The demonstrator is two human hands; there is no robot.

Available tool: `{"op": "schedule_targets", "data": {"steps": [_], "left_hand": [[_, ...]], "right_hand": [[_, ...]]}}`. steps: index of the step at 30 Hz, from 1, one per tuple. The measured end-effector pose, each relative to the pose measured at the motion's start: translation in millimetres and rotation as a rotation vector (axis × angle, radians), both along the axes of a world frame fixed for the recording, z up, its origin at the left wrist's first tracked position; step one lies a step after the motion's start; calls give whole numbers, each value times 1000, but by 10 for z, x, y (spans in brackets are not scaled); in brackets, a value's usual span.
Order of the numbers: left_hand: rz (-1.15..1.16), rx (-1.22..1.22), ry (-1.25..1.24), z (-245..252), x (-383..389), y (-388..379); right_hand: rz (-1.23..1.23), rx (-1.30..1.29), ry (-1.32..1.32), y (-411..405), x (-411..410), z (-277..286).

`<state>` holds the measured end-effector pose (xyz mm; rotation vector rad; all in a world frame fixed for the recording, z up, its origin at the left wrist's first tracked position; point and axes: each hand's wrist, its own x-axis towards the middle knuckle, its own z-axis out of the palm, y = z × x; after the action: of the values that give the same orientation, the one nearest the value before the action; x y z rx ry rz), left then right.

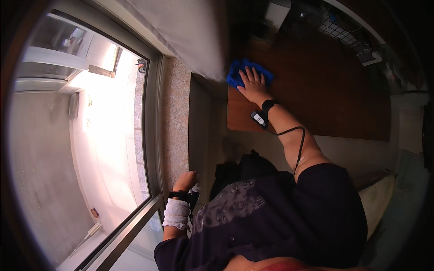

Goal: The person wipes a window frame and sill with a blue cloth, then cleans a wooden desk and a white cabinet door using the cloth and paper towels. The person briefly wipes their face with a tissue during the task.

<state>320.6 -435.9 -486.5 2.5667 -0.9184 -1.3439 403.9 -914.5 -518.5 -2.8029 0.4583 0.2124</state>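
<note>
My right hand point(252, 84) lies flat, fingers spread, on top of a blue cloth point(234, 76). The cloth is bunched at the left edge of a brown wooden tabletop point(325, 95), close to a pale curtain point(203, 44). A black strap with a small device point(259, 119) and a cable circles my right wrist. Beside the speckled stone window sill point(177, 111), my left hand point(184, 181) is loosely curled; its palm side is hidden. A black strap and a white wrap point(177, 213) go around my left wrist and forearm.
A metal-framed sliding window point(154, 128) stands along the left, with bright light behind it. At the table's dark far side are a white box-like object point(277, 15), a wire rack point(339, 28) and a small white device point(369, 57). A pale surface point(376, 203) lies at lower right.
</note>
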Motion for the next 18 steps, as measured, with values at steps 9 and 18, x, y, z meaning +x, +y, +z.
{"op": "schedule_targets", "data": {"steps": [9, 18], "left_hand": [[-286, -311, -44, 55, 780, -1165], [-428, -734, -68, 44, 1032, -2021]], "right_hand": [[485, 62, 96, 234, -1279, 215], [394, -40, 23, 150, -836, 529]]}}
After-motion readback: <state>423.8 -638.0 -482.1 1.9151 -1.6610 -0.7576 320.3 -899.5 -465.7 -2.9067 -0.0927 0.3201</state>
